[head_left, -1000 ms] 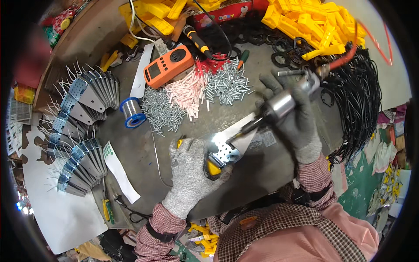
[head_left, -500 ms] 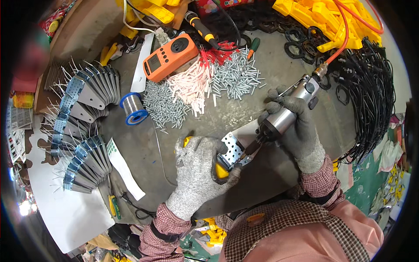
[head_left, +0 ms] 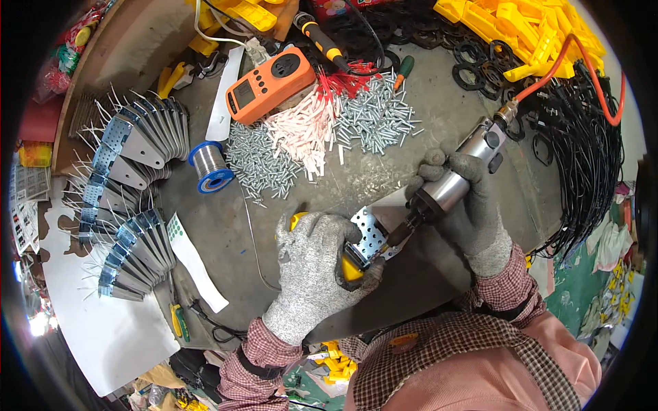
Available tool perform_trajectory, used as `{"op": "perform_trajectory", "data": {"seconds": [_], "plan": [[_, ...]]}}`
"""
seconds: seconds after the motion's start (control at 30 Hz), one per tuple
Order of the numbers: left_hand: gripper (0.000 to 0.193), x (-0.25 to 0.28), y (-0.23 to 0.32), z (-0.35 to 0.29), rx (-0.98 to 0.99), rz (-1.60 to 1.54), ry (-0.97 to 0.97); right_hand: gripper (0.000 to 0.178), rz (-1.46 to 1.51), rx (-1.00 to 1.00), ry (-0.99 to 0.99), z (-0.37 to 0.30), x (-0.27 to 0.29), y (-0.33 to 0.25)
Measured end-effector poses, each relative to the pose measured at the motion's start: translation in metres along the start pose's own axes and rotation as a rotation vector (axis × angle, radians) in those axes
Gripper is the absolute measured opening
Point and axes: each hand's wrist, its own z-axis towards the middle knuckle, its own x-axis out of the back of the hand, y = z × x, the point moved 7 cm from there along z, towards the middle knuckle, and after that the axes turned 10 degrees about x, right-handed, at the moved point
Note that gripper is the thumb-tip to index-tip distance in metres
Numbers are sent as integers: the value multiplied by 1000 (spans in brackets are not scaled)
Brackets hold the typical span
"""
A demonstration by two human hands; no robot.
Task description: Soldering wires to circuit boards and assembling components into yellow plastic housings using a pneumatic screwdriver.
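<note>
My left hand [head_left: 312, 270], in a grey knit glove, is closed around a yellow plastic part [head_left: 351, 268]. A perforated metal plate [head_left: 369, 231] sticks out of that part on its right side. In my right hand [head_left: 473, 205], gloved with dark palm and fingers, is a silver pneumatic screwdriver [head_left: 452, 181]. Its bit points down and left, and the tip meets the plate's lower end next to my left thumb. Whether a screw sits under the tip is hard to make out. A red air hose [head_left: 548, 82] runs from the tool's back end.
Piles of screws [head_left: 264, 164] and pale pink sleeves [head_left: 301, 133] lie beyond my hands, near an orange meter [head_left: 271, 85] and a solder spool [head_left: 209, 168]. Stacked metal plates [head_left: 140, 246] stand left. Black cables [head_left: 582, 157] and yellow parts [head_left: 521, 34] fill the right side.
The screwdriver has shifted slightly, its bit now lower and nearer the yellow part. The red hose has swung into a wider loop to the right. My left hand keeps its hold.
</note>
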Motion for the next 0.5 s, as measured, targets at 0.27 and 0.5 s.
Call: {"op": "perform_trajectory", "data": {"seconds": [0.27,0.5], "plan": [[50,-3,1,0,6,32,-14,36,-165,-6,-16,-14,-12,3],[41,3,5,2,-4,13,-23,43,-86,-5,-80,-14,-25,-1]]}}
